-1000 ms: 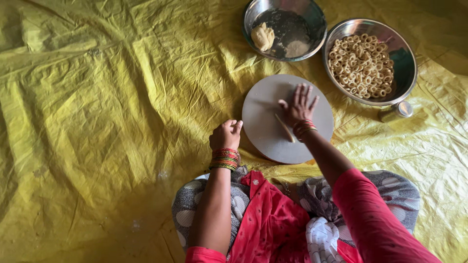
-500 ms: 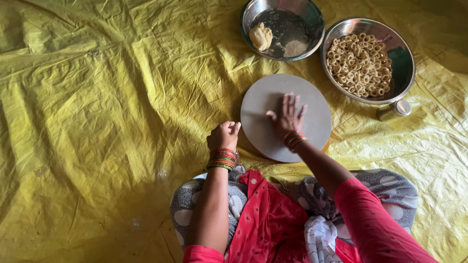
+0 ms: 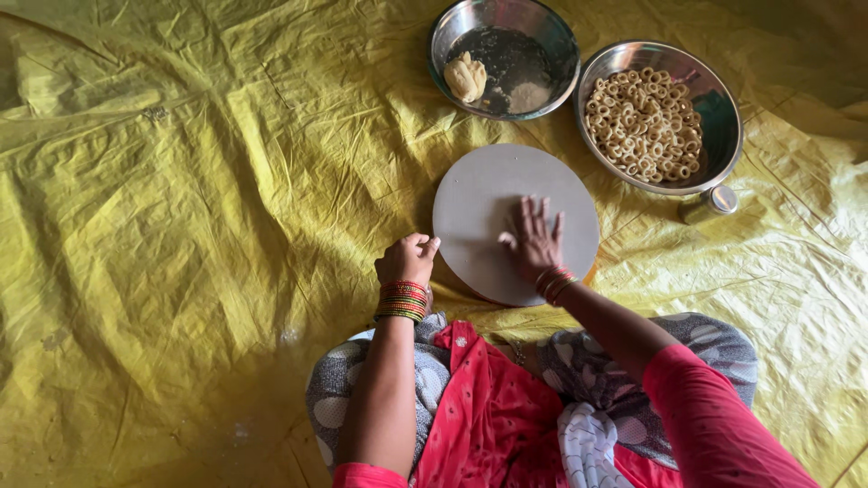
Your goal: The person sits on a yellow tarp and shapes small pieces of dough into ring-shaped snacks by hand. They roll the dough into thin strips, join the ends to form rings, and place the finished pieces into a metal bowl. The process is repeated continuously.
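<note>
A round pale rolling board (image 3: 479,194) lies on the yellow sheet in front of my knees. My right hand (image 3: 532,239) rests palm-down on the board's near half with the fingers spread and flat. Anything under the palm is hidden. My left hand (image 3: 407,260), with bangles at the wrist, is curled into a loose fist just off the board's left edge, touching the sheet. I cannot see anything inside it.
Beyond the board stands a steel bowl (image 3: 551,45) holding a dough lump (image 3: 466,77) and some flour. To its right is a steel bowl (image 3: 728,136) full of small dough rings (image 3: 644,122). A small steel cup (image 3: 708,203) lies beside it. The crumpled yellow sheet (image 3: 181,181) covers the floor.
My right hand has slid back across the board toward me, still flat. A thin dough strand that showed beside it earlier is now hidden. The left fist has stayed put.
</note>
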